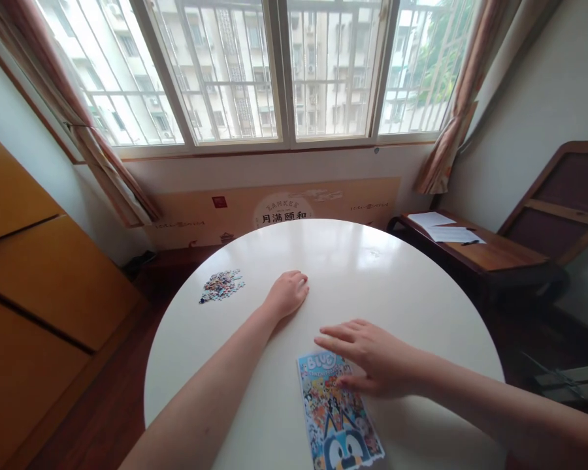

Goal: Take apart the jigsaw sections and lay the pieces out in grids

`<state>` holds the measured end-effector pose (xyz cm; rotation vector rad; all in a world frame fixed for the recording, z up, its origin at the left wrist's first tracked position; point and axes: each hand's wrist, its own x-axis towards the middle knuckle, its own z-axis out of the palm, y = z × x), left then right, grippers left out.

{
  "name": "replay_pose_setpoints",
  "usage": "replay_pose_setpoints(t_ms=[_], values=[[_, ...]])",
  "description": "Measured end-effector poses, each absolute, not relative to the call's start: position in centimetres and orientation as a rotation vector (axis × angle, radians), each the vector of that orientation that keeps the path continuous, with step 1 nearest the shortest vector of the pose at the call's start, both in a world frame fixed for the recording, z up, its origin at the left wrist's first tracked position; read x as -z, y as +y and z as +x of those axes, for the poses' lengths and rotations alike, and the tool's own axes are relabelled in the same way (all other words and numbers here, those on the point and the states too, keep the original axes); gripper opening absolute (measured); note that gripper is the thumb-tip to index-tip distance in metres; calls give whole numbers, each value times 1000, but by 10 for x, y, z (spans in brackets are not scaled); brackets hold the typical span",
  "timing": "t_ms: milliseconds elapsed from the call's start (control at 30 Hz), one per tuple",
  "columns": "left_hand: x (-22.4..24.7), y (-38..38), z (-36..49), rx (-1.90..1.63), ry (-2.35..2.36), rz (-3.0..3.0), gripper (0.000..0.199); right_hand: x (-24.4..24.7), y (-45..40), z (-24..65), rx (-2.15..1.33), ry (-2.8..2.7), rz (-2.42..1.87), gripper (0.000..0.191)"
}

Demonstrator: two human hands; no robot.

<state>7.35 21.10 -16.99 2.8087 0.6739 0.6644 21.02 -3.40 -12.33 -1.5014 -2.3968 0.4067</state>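
Note:
A pile of small puzzle pieces (221,286) lies at the left of the round white table (396,294). To the right of the pile my left hand (288,294) rests on the tabletop, its fingers curled together; whatever may be under them is hidden. Near the table's front a colourful Bluey picture sheet (330,418) lies flat. My right hand (365,356) is over the sheet's upper right part, fingers spread, with nothing held in it.
Beyond the table stands a printed cardboard panel (235,212) below the window. At the right a wooden chair (500,245) carries papers (453,234) and a pen. Orange cabinets (53,281) are on the left.

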Motion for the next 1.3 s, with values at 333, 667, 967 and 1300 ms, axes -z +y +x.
replay_pose_setpoints(t_ms=[333,667,967,1300], values=[[169,203,75,-538,1010,2841,44,150,96,281,-218,-1856,-1809,72],[188,212,75,-451,1190,2820,58,165,88,288,-215,-2088,-1589,65],[192,215,74,-480,1169,2819,57,162,80,284,-346,-2280,-1621,70],[192,214,71,-485,1161,2816,57,140,70,274,-403,-2235,-1625,51]])
